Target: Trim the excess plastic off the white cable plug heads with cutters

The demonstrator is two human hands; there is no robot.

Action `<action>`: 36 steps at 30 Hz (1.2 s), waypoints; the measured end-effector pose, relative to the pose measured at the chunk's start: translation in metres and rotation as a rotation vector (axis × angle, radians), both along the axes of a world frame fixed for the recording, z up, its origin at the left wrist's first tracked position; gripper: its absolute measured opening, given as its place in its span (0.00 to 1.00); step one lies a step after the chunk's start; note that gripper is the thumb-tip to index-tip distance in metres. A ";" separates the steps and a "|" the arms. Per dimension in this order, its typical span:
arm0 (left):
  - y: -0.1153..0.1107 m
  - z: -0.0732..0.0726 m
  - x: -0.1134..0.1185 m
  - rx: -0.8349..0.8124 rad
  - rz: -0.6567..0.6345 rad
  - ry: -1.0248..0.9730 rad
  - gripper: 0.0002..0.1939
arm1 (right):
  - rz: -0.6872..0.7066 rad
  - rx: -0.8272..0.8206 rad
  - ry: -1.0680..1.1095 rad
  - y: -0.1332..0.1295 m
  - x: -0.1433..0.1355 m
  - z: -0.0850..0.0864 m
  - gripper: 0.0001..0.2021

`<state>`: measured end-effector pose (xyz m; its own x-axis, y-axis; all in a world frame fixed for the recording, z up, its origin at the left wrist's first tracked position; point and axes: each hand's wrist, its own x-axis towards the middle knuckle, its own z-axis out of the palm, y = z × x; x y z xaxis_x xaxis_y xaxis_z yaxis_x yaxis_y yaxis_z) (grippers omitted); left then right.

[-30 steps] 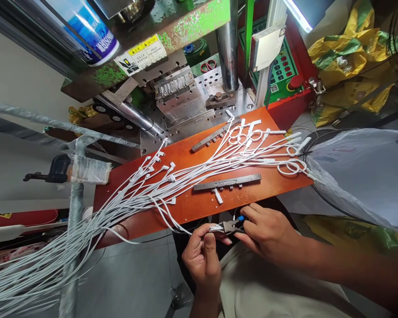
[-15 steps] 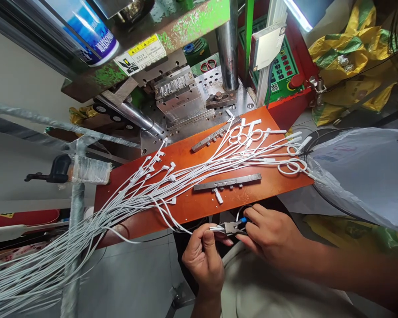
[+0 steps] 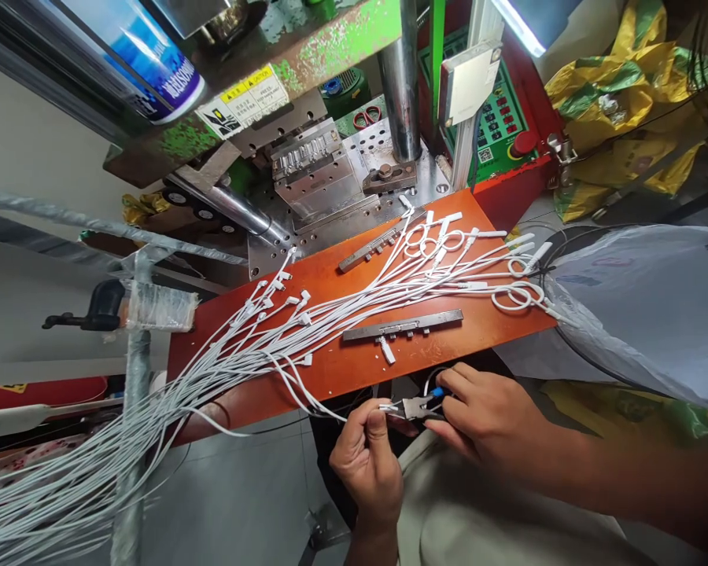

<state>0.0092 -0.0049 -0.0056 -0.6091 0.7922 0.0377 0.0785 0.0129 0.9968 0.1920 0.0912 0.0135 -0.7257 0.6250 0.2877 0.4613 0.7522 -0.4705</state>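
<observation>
Orange bench [image 3: 354,365] fills the middle, strewn with white cables [image 3: 307,322] and two metal bars, the nearer metal bar [image 3: 402,325] just above our hands. Behind it stands the green press [image 3: 307,47]. Below the bench edge, our left hand [image 3: 369,464] has its fingers [image 3: 377,420] pinched together on a cable end [image 3: 385,407], and our right hand [image 3: 489,417] has its fingers clamped on small cutters [image 3: 416,406], whose tip meets that cable end.
</observation>
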 end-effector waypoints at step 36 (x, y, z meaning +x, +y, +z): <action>-0.001 -0.010 -0.007 0.053 -0.062 0.058 0.08 | 0.044 -0.033 0.010 0.008 0.005 -0.001 0.22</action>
